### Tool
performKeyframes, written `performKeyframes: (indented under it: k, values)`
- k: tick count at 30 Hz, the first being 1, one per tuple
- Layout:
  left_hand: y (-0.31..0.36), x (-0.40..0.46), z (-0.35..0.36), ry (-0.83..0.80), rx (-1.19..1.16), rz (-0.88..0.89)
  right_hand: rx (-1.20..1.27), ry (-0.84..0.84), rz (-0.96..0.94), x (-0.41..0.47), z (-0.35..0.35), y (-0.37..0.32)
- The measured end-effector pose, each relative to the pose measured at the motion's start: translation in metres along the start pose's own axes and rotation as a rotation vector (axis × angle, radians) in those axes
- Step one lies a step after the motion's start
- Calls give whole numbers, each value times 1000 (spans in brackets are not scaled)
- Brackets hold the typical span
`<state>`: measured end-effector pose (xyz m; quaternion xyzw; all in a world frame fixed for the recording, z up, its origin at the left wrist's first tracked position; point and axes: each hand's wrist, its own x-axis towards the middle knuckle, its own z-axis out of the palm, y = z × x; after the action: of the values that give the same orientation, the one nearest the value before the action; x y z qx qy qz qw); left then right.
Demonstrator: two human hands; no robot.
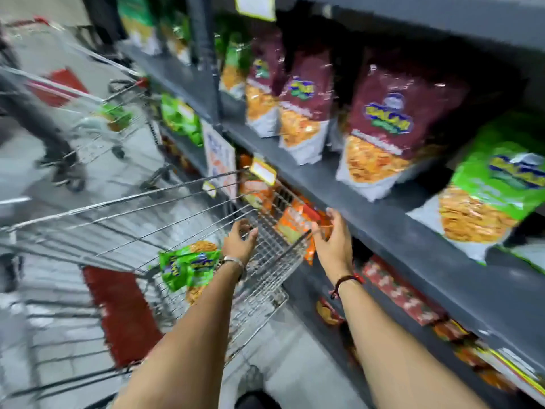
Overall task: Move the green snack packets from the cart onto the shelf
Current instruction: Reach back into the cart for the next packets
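Observation:
A wire shopping cart [124, 208] stands in front of me beside a grey shelf [392, 231]. Green snack packets [188, 265] lie in the cart's basket, just left of my left forearm. My left hand [239, 240] reaches into the cart above the mesh, fingers curled and apart, holding nothing. My right hand [333, 240] hovers open at the cart's right rim, next to the shelf edge. One green packet [495, 184] stands on the shelf at the right. The picture is blurred by motion.
Maroon snack packets [383, 125] stand in a row on the shelf. Orange packets [295, 219] fill the lower shelf behind the cart. A second cart [112, 113] stands further down the aisle, with a person's legs [44, 128] at the left. Price tags [262, 171] hang off the shelf edge.

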<state>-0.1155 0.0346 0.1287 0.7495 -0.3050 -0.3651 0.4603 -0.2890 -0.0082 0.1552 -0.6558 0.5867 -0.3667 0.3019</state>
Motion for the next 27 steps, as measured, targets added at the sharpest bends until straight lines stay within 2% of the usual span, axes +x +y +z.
performKeyframes:
  k: [2,7,12,16,19,21,22,27]
  values:
    - [-27,16,-36,91,-22,-79,-39,-157,-13,3,46,-11]
    - [-95,62,-92,162,-78,-277,-119,-453,46,15,153,-16]
    - [-141,102,-120,192,9,-390,-170,-677,288,24,250,0]
    - [-189,116,-120,113,81,-495,-238,-800,524,13,307,40]
    - [-225,121,-112,40,31,-632,-366,-914,588,-2,338,81]
    - [-239,128,-107,-49,100,-725,-414,-986,679,-10,361,117]
    - [-247,131,-104,-64,153,-716,-416,-1000,712,-12,371,139]
    - [-275,146,-89,-108,197,-665,-303,-1086,850,-9,381,115]
